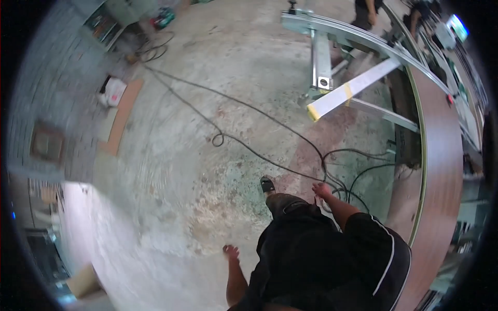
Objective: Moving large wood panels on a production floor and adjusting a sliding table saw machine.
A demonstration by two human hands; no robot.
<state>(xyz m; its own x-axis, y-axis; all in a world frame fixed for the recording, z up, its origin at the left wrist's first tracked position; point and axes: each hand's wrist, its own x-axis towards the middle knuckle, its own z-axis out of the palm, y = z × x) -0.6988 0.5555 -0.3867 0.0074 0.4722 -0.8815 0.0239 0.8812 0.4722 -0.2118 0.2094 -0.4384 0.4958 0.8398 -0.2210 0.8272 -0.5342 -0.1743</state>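
Note:
My left hand hangs at my side over the bare concrete floor. Its fingers are loosely bent and apart, with nothing in them. To the right, my right hand swings out in front of my body, above looped black cables. Its fingers look slightly parted, and no object shows in it. One foot in a dark sandal is on the floor ahead of me.
A machine with a metal rail and a white, yellow-taped arm juts in ahead right. Along my right runs a wood-coloured panel. Cables cross the floor to an open cabinet. Another person's hand shows at far right.

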